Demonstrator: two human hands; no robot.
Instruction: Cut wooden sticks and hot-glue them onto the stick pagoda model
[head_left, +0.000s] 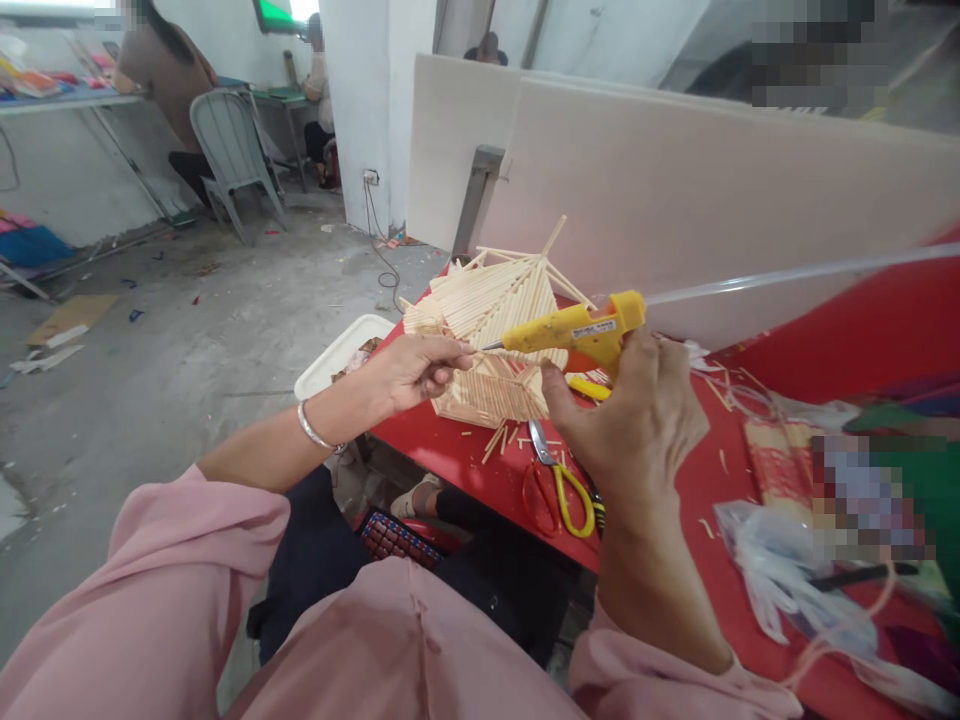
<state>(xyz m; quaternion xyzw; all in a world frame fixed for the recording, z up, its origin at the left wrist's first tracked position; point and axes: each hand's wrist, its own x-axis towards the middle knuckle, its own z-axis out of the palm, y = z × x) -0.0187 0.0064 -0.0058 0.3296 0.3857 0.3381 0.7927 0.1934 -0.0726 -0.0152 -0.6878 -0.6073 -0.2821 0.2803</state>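
Note:
A small house model built of thin wooden sticks (491, 300) stands at the corner of a red table (450, 455). My left hand (416, 368) pinches the model's near edge, fingers closed on the sticks. My right hand (626, 410) is wrapped round the grip of a yellow hot glue gun (574, 328). The gun's metal nozzle points left and touches the model close to my left fingertips. A long clear glue stick (795, 272) juts out of the gun's back toward the right.
Red-and-yellow scissors (559, 485) and loose stick offcuts lie on the table before the model. A white tray (337, 352) sits off the table's left corner. Clear plastic bags (780, 565) lie at right. A white partition (675, 180) backs the table. People sit at far desks.

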